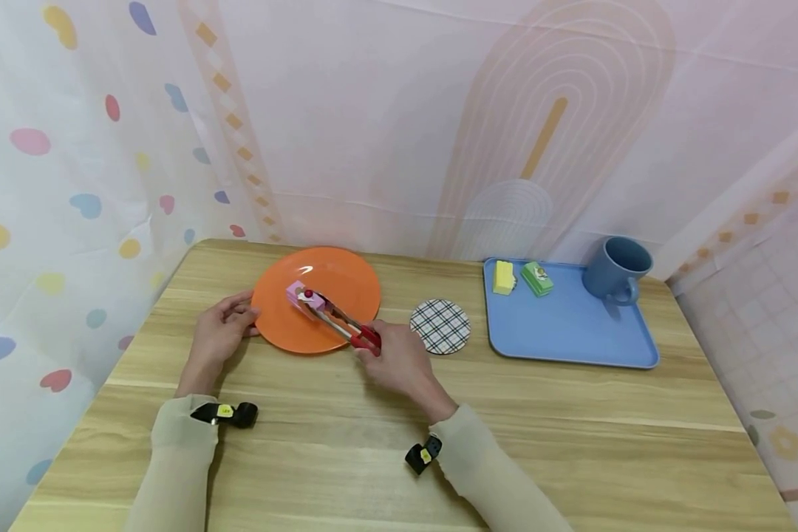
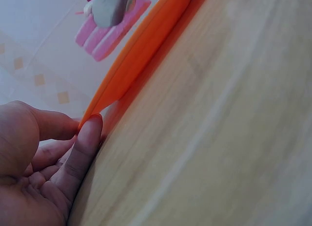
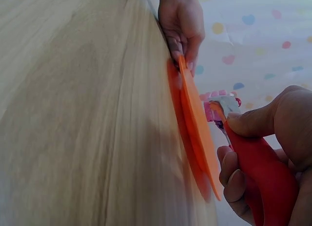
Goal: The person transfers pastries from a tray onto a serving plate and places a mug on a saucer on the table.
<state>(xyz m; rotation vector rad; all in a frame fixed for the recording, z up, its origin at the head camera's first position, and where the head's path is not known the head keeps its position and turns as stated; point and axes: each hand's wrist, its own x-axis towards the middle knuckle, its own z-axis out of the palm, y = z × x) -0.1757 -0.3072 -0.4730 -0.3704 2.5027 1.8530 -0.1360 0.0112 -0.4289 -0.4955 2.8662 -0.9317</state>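
My right hand [image 1: 399, 357] grips red-handled metal tongs [image 1: 346, 324], seen close up in the right wrist view with the thumb along the red handle [image 3: 261, 172]. Between the tong tips is a small pink toy cake slice [image 1: 297, 293] with white topping and a red berry. It is over the orange plate [image 1: 346, 277]; in the left wrist view the cake [image 2: 105, 38] appears a little above the plate's surface. At the plate's left edge, my left hand [image 1: 218, 332] pinches the rim between thumb and fingers [image 2: 61, 126].
A round checked coaster [image 1: 440, 326] lies right of the plate. Further right, a blue tray [image 1: 558, 336] bears a yellow cake slice [image 1: 503, 278], a green cake slice [image 1: 537, 278] and a blue mug [image 1: 613, 270]. A patterned curtain [image 1: 372, 133] hangs behind the wooden table [image 1: 332, 458].
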